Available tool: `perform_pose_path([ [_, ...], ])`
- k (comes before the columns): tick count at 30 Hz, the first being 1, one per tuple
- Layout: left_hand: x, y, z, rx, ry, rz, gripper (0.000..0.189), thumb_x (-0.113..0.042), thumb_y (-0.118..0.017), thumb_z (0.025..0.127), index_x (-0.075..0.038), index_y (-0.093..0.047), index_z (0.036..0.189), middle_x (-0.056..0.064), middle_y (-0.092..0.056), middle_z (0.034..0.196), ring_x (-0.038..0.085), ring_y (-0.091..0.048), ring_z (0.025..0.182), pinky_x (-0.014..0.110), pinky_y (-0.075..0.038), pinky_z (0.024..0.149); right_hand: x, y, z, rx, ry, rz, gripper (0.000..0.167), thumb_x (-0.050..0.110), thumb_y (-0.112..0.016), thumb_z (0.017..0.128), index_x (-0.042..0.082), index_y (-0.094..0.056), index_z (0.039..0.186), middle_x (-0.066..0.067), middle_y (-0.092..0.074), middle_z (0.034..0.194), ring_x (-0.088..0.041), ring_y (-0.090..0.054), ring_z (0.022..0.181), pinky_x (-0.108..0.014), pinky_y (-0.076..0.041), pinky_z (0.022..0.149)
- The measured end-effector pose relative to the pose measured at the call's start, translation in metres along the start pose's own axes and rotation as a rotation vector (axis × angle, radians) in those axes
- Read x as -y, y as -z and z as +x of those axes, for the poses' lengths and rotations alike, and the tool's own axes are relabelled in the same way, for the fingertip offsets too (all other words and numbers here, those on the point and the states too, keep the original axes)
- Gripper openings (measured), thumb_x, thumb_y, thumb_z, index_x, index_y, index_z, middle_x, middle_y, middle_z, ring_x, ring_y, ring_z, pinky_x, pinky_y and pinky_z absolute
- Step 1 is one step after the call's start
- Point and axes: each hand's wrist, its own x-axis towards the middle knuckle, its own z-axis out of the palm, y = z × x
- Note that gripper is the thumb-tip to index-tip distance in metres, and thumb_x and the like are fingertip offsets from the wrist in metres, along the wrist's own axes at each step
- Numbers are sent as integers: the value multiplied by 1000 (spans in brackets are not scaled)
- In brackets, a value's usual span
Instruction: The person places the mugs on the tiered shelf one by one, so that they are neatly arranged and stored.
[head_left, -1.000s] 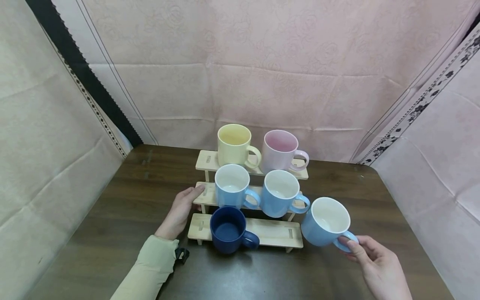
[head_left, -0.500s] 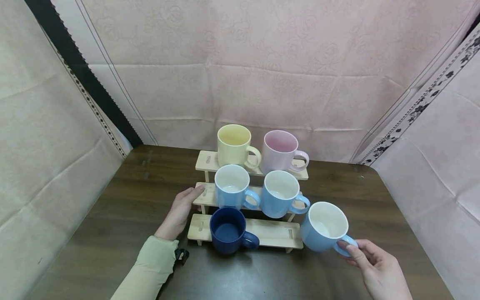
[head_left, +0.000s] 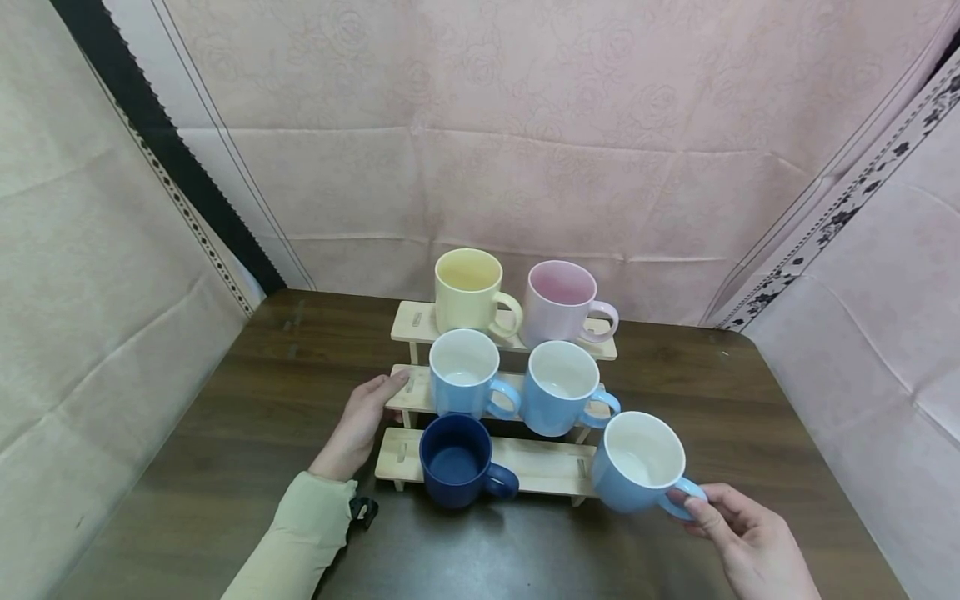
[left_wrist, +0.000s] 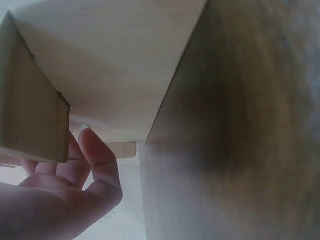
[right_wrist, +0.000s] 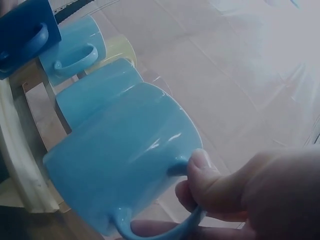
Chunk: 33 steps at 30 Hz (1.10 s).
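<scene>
My right hand [head_left: 757,533] pinches the handle of a light blue mug [head_left: 637,467], white inside, at the right end of the lowest shelf of a three-step wooden rack [head_left: 543,467]. In the right wrist view the mug [right_wrist: 125,155] is tilted, thumb and fingers around its handle. My left hand [head_left: 363,417] grips the left end of the middle shelf, thumb on top; the left wrist view shows its fingers [left_wrist: 102,160] under the wood. A dark blue mug [head_left: 456,462] stands on the lowest shelf's left part. Two more light blue mugs, the left one [head_left: 463,375] and right one [head_left: 558,392], occupy the middle shelf.
On the top shelf are a yellow mug [head_left: 467,296] and a pink-lilac mug [head_left: 558,304], handles to the right. The rack stands on a dark wooden table [head_left: 247,467]. Pale patterned cloth [head_left: 525,108] hangs behind and on both sides.
My right hand has brought the light blue mug leftward and a little nearer in view; it now overlaps the lowest shelf's right end. The left hand has stayed on the rack.
</scene>
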Motion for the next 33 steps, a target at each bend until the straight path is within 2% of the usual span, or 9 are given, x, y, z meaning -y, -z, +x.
perform_pose_path([
  [7, -1, 0, -1, 2, -5, 0, 42, -48, -57, 96, -7, -59, 94, 2, -52, 75, 27, -50, 79, 40, -38, 82, -1, -7, 1, 42, 52, 52, 12, 6, -60, 96, -3, -66, 101, -7, -73, 97, -15, -71, 83, -30, -57, 69],
  [13, -1, -1, -2, -6, -15, 1, 40, -47, -58, 95, -7, -59, 91, 2, -52, 73, 25, -50, 76, 39, -38, 81, -1, -18, 4, 85, 59, 92, 9, 3, -62, 94, -3, -67, 99, -9, -73, 93, -15, -71, 81, -30, -57, 68],
  [17, -1, -1, -2, -5, -18, 1, 41, -48, -59, 95, -7, -59, 91, 2, -53, 74, 25, -50, 75, 39, -39, 80, 1, -24, 6, 118, 44, 92, 9, 6, -64, 94, 0, -68, 99, -9, -73, 93, -16, -71, 81, -28, -57, 71],
  [24, -1, -1, -1, -6, -7, -5, 40, -47, -59, 95, -7, -59, 92, 2, -52, 73, 24, -50, 74, 39, -38, 81, 6, -37, 12, 138, -31, 61, 7, 13, -68, 91, 7, -69, 95, -5, -73, 89, -18, -70, 81, -25, -54, 73],
  [27, 1, 0, 0, -2, 1, -12, 38, -45, -58, 96, -7, -58, 90, 3, -52, 73, 24, -50, 73, 39, -38, 81, 7, -42, 14, 158, -62, 69, 9, 12, -69, 90, 5, -69, 95, -7, -72, 89, -19, -70, 81, -27, -55, 74],
  [33, 0, 1, 1, -1, 12, -10, 35, -42, -56, 98, -8, -58, 87, 2, -52, 72, 25, -50, 73, 40, -38, 82, 5, -49, 19, 234, -65, 114, 14, 14, -68, 91, 2, -68, 99, -10, -71, 92, -19, -70, 83, -27, -55, 75],
])
